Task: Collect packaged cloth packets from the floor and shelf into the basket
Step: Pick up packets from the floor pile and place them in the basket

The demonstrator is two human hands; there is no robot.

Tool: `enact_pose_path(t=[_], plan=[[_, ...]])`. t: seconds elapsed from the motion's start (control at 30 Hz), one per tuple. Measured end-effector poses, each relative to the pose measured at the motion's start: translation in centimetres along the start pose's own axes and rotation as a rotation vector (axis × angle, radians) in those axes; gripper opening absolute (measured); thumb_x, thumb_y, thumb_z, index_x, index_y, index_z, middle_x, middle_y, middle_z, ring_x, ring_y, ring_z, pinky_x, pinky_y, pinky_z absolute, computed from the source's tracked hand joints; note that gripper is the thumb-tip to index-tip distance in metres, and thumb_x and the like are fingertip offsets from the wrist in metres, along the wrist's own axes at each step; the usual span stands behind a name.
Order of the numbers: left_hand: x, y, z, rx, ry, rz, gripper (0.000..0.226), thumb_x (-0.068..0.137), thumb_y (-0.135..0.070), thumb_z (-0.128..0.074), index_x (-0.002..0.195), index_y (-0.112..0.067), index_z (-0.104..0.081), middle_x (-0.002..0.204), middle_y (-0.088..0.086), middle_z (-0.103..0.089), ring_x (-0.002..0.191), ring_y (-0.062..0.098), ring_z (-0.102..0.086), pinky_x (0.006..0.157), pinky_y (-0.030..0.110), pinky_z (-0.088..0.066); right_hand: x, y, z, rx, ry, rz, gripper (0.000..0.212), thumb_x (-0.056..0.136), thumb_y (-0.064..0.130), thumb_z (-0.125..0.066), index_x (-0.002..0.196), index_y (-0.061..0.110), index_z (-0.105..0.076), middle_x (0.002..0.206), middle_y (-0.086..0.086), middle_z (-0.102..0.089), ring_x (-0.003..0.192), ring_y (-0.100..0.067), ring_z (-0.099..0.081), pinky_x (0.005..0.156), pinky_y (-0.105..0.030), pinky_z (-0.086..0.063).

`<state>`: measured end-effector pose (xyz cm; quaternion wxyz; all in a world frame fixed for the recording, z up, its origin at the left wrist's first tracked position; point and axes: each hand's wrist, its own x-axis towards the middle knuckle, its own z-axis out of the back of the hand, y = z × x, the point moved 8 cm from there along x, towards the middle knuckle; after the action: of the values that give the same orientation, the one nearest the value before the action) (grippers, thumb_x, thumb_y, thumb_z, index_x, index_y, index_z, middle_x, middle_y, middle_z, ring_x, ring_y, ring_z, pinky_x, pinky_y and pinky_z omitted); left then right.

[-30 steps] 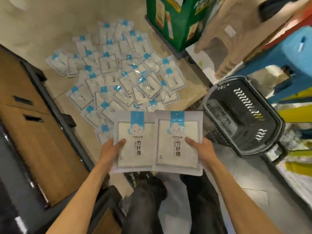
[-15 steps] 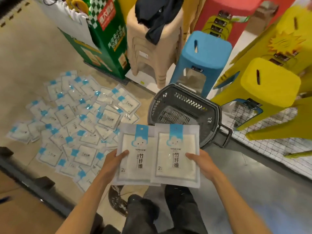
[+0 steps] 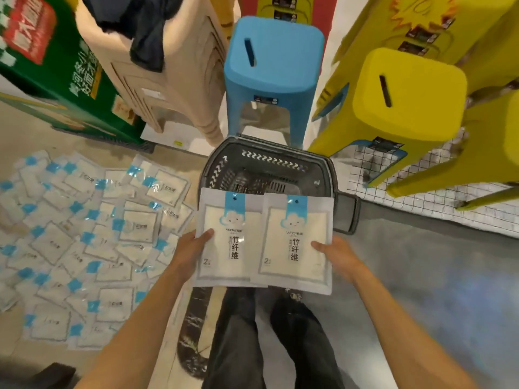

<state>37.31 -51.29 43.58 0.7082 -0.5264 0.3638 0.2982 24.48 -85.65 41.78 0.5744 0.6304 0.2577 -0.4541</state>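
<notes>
Overlapping slightly, the left packet [image 3: 228, 248] and the right packet [image 3: 295, 248] were held over the near rim of the basket [image 3: 269, 160], pinched at their outer edges, thumbs on top, by the left hand [image 3: 191, 251] and the right hand [image 3: 340, 256]. Loose packets [image 3: 84, 242] were strewn along the left edge of the floor [image 3: 421, 276].

Floor [image 3: 421, 276]: beige tile at left, smooth grey at right. On the beige part lies a loose heap of cloth packets [image 3: 84, 242], overlapping, white w/ blue tabs; a dark basket [image 3: 269, 160] stands just right of the heap, blue stool [image 3: 272, 51] directly behind it. Stacked beige stools [image 3: 179, 80] & a green box [image 3: 56, 66] stand behind the heap; yellow stools [image 3: 407, 94] at right, legs on a white wire grid [image 3: 421, 200] lying flat.
</notes>
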Motion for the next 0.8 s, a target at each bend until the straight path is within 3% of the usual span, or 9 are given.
enact_pose_path(t=[0.1, 0.17, 0.23, 0.4, 0.53, 0.6, 0.67, 0.73, 0.8], plan=[[6.8, -1.3, -1.2, 0.065, 0.006, -0.002, 0.013, 0.097, -0.021, -0.065, 0.102, -0.010, -0.068, 0.094, 0.010, -0.075, 0.084, 0.025, -0.072, 0.078, 0.041, -0.059, 5.5, -0.2, -0.5, 0.035, 0.012, -0.038, 0.027, 0.093, 0.003, -0.065, 0.119, 0.011, -0.063, 0.113, -0.007, -0.071, 0.094, -0.016, -0.070, 0.070, -0.026, -0.058], [11.9, -1.8, -2.0, 0.091, 0.010, -0.018, 0.014, 0.097, -0.020, -0.065, 0.105, -0.009, -0.068, 0.094, 0.010, -0.074, 0.081, 0.023, -0.072, 0.068, 0.035, -0.058, 10.0, -0.3, -0.5, 0.049, -0.039, -0.027, 0.027, 0.091, 0.006, -0.069, 0.117, 0.009, -0.066, 0.117, -0.010, -0.071, 0.096, -0.021, -0.070, 0.079, -0.033, -0.058], [17.0, -2.1, -3.3, 0.097, 0.027, -0.037, 0.016, 0.098, -0.020, -0.064, 0.109, -0.009, -0.066, 0.095, 0.010, -0.073, 0.081, 0.023, -0.071, 0.063, 0.032, -0.056, 14.9, -0.4, -0.3, 0.071, -0.115, 0.000, 0.026, 0.090, 0.009, -0.071, 0.116, 0.008, -0.069, 0.115, -0.009, -0.071, 0.093, -0.020, -0.070, 0.080, -0.030, -0.058], [28.9, 0.6, -6.7, 0.132, 0.038, -0.030, 0.018, 0.098, -0.020, -0.065, 0.109, -0.008, -0.069, 0.100, 0.014, -0.072, 0.082, 0.026, -0.070, 0.070, 0.033, -0.055, 26.1, -3.3, -0.2, 0.136, -0.214, 0.009, 0.028, 0.091, 0.011, -0.071, 0.118, 0.004, -0.070, 0.110, -0.008, -0.072, 0.091, -0.019, -0.072, 0.074, -0.026, -0.060], [36.8, 3.7, -9.4, 0.194, 0.019, -0.018, 0.015, 0.097, -0.020, -0.066, 0.105, -0.008, -0.068, 0.093, 0.010, -0.072, 0.077, 0.021, -0.069, 0.062, 0.029, -0.053, 34.5, -8.0, -0.8, 0.174, -0.223, -0.024, 0.023, 0.091, 0.012, -0.071, 0.113, 0.006, -0.070, 0.114, -0.013, -0.072, 0.097, -0.029, -0.071, 0.091, -0.045, -0.057], [40.6, 5.5, -10.1, 0.204, -0.003, -0.001, 0.015, 0.096, -0.021, -0.068, 0.103, -0.008, -0.067, 0.090, 0.010, -0.070, 0.075, 0.021, -0.067, 0.061, 0.029, -0.053, 37.6, -9.9, -1.6, 0.183, -0.244, -0.046, 0.019, 0.092, 0.012, -0.070, 0.110, 0.007, -0.069, 0.113, -0.012, -0.071, 0.094, -0.027, -0.070, 0.086, -0.043, -0.058], [44.0, 7.0, -10.9, 0.207, -0.007, 0.021, 0.029, 0.089, -0.030, -0.075, 0.109, -0.009, -0.069, 0.096, 0.013, -0.073, 0.082, 0.027, -0.070, 0.072, 0.037, -0.059, 40.4, -11.1, -2.2, 0.178, -0.272, -0.045, 0.018, 0.091, 0.010, -0.070, 0.109, 0.008, -0.069, 0.110, -0.011, -0.071, 0.090, -0.024, -0.070, 0.075, -0.034, -0.060], [46.9, 8.6, -11.3, 0.199, -0.032, 0.059, 0.037, 0.081, -0.038, -0.081, 0.107, -0.014, -0.071, 0.105, 0.014, -0.074, 0.094, 0.033, -0.071, 0.088, 0.048, -0.058, 43.0, -12.1, -3.0, 0.157, -0.276, -0.050, 0.017, 0.090, 0.008, -0.072, 0.106, 0.010, -0.069, 0.113, -0.011, -0.071, 0.096, -0.027, -0.070, 0.083, -0.041, -0.060], [49.3, 9.7, -11.9, 0.178, -0.063, 0.054, 0.025, 0.085, -0.031, -0.080, 0.101, -0.015, -0.070, 0.112, 0.014, -0.072, 0.100, 0.032, -0.069, 0.095, 0.043, -0.055, 45.6, -13.2, -3.3, 0.101, -0.292, -0.065, 0.025, 0.089, 0.009, -0.073, 0.113, 0.007, -0.068, 0.118, -0.014, -0.070, 0.104, -0.031, -0.068, 0.093, -0.050, -0.056]])
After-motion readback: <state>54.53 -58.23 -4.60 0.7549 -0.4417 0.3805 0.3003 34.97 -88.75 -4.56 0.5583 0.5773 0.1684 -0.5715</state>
